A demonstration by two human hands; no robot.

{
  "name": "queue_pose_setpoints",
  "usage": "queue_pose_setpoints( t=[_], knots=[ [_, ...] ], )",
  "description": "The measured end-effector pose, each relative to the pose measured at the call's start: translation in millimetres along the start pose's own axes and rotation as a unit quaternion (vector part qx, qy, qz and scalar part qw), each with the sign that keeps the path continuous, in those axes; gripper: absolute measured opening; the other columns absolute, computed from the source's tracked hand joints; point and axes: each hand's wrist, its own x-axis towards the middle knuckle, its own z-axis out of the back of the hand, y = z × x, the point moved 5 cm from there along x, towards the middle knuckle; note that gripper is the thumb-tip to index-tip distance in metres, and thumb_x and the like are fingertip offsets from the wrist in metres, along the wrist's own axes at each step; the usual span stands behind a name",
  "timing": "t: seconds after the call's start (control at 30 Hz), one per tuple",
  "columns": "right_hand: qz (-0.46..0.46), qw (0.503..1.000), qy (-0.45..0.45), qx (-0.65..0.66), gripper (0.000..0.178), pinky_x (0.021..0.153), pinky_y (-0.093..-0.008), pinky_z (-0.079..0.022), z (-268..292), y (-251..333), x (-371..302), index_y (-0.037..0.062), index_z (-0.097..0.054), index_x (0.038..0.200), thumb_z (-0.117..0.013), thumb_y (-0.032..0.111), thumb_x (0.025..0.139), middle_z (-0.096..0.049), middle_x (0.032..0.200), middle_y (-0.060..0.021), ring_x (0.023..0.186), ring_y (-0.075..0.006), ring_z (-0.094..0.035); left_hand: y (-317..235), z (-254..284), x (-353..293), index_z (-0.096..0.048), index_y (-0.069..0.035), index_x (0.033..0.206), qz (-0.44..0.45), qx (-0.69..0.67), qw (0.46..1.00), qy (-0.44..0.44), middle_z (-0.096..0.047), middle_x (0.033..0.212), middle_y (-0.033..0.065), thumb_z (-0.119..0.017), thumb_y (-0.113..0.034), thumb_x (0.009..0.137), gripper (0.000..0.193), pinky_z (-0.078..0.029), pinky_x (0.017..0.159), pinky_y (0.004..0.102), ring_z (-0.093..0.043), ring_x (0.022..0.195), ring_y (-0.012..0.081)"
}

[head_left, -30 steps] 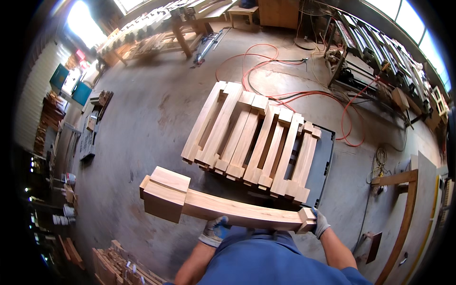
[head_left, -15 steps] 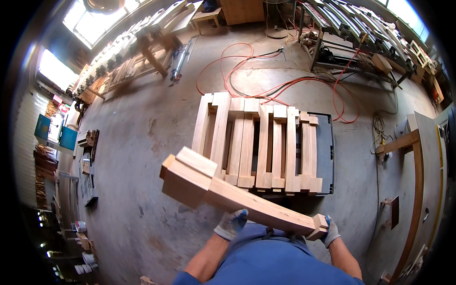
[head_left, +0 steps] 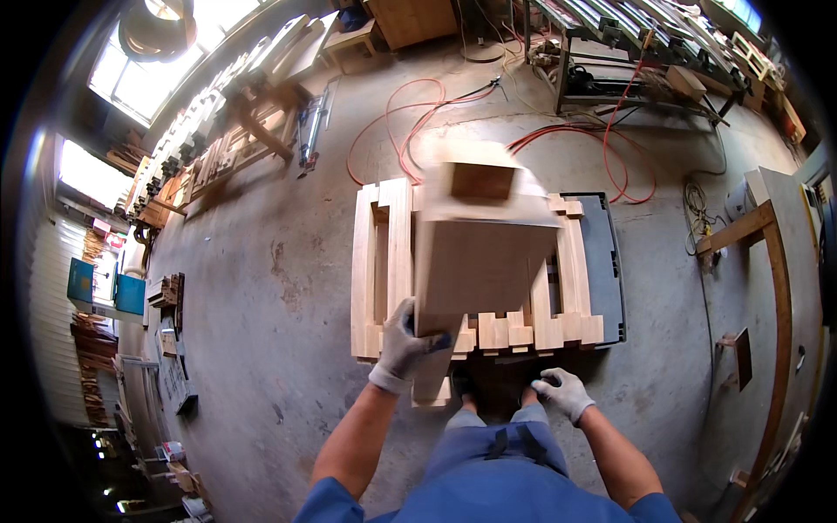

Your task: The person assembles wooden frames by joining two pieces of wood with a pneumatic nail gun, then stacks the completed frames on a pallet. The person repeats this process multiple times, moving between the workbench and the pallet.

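The gloved fingers of a worker's left hand clamp the slim shaft of a pale wooden post, wrapping it from the left with the dark fingertips across its near face. The post's heavy square block end, softened by blur, looms beyond those fingers and to their right, while the narrower foot shows just on the near side of the grip; whether it touches the concrete floor cannot be told. To the right of the post and well apart from it, the worker's right hand holds nothing, its gloved fingers loosely bent. Directly beyond the left fingers, partly hidden behind the raised block, a row of similar wooden posts lies side by side on a dark grey platform, whose bare strip shows beyond the right fingers. Farther out from both hands, a red hose loops across the floor.
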Motion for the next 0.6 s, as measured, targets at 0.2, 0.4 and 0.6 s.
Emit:
queue_pose_setpoints(
  t=[0.2, 0.4, 0.6],
  knots=[
    [0.004, 0.996, 0.092, 0.008, 0.097, 0.104, -0.0361, -0.052, -65, 16, 7, -0.0003, -0.055, 0.143, -0.092, 0.051, 0.071, -0.067, 0.131, -0.0189, 0.121, -0.0255, -0.066, 64, -93, 67, -0.069, -0.001, 0.112, 0.079, 0.038, 0.996, 0.025, -0.076, 0.096, 0.0105, -0.098, -0.037, 0.065, 0.065, -0.058, 0.078, 0.0316, -0.071, 0.086, 0.0158],
    [-0.031, 0.994, 0.047, 0.092, 0.095, 0.104, -0.0372, -0.051, -94, 17, -6, -0.0018, -0.052, 0.139, -0.095, 0.043, 0.067, -0.068, 0.129, -0.0185, 0.121, -0.0289, -0.066, 93, -178, 106, -0.066, 0.002, 0.111, 0.220, -0.205, 0.952, 0.050, -0.073, 0.095, 0.0068, -0.093, -0.025, 0.080, 0.049, -0.058, 0.068, 0.0284, -0.069, 0.079, 0.0116],
    [-0.078, 0.995, 0.007, 0.056, 0.093, 0.098, -0.0380, -0.056, -72, -12, -9, 0.0009, -0.051, 0.139, -0.098, 0.033, 0.065, -0.068, 0.125, -0.0145, 0.113, -0.0249, -0.068, 179, -196, 125, -0.066, 0.002, 0.108, 0.347, -0.158, 0.924, -0.003, -0.072, 0.093, 0.0101, -0.092, -0.047, 0.076, 0.064, -0.059, 0.068, 0.0381, -0.069, 0.075, 0.0206]
  ],
)
